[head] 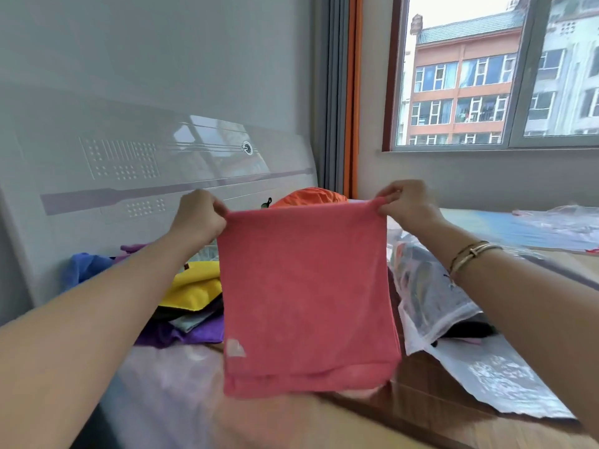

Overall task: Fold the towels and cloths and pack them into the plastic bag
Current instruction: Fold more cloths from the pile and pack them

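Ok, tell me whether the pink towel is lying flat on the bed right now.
No: the left hand and right hand pinch the pink towel by its top corners, and it hangs in the air.

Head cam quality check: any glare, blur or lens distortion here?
Head view: daylight from the window reflects as a bright glare patch on the glossy headboard; wide-angle bending curves the forearms and the frame edges; the bottom foreground is soft and smeared, while the pink towel pinched at its top corners by the left hand and right hand is fairly sharp.
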Tool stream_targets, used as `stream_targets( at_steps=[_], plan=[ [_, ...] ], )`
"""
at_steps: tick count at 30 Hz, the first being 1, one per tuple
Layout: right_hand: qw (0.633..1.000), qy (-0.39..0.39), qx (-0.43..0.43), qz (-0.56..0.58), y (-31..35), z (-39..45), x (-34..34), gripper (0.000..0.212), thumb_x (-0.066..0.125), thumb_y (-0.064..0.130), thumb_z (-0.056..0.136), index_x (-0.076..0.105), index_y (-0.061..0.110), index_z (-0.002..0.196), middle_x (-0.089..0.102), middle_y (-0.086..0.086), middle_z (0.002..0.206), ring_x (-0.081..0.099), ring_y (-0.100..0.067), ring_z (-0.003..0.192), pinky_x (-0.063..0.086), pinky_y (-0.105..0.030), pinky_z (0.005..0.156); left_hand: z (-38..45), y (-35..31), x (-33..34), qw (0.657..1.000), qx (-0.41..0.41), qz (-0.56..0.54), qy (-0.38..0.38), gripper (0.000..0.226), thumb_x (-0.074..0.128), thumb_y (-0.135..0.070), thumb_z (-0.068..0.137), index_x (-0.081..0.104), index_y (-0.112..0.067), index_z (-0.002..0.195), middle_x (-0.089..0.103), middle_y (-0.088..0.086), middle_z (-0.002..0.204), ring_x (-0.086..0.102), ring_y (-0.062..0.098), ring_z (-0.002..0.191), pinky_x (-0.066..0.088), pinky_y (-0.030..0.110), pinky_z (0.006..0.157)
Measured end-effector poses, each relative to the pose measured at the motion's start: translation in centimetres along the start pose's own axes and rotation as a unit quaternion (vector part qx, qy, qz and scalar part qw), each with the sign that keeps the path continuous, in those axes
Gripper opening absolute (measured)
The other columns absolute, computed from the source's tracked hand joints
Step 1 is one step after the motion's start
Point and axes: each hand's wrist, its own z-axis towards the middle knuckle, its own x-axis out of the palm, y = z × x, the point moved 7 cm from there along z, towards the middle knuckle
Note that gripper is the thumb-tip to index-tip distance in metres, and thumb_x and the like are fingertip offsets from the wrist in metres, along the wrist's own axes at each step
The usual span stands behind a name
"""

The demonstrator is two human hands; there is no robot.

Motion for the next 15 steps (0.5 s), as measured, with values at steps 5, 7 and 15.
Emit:
stream_targets(
  at_steps=[5, 7, 15],
  plan=[
    [0.992, -0.102, -0.075, 0.028, 3.1, 1.3, -2.0, 0.011, 0.069, 0.004, 0.08, 0.069, 0.013, 0.085, 0.065, -0.001, 0.081, 0.058, -0.012, 0.075, 0.033, 0.002, 0.052, 2.2, -1.8, -4.5, 0.978, 0.103, -0.022, -0.181, 0.022, 0.061, 0.005, 0.079, 0.075, -0.003, 0.095, 0.067, 0.021, 0.094, 0.062, 0.031, 0.086, 0.037, 0.022, 0.077],
    [0.994, -0.066, -0.081, 0.021, 2.9, 0.5, -1.5, 0.011, 0.069, 0.005, 0.081, 0.063, 0.014, 0.083, 0.064, 0.0, 0.085, 0.058, -0.012, 0.08, 0.035, -0.003, 0.057, 1.5, -1.3, -4.5, 0.98, 0.117, -0.01, -0.163, 0.021, 0.062, 0.004, 0.08, 0.074, -0.004, 0.095, 0.063, 0.018, 0.095, 0.059, 0.028, 0.086, 0.036, 0.023, 0.077],
    [0.949, 0.306, 0.022, -0.068, -3.9, -7.7, 3.0, 0.01, 0.061, 0.007, 0.081, 0.054, 0.014, 0.081, 0.061, -0.003, 0.077, 0.053, -0.014, 0.068, 0.042, -0.023, 0.061, -8.5, 5.8, 3.3, 0.969, 0.08, -0.092, 0.216, 0.018, 0.063, -0.001, 0.081, 0.067, -0.018, 0.083, 0.068, -0.004, 0.078, 0.063, 0.012, 0.078, 0.043, 0.009, 0.068]
  ],
)
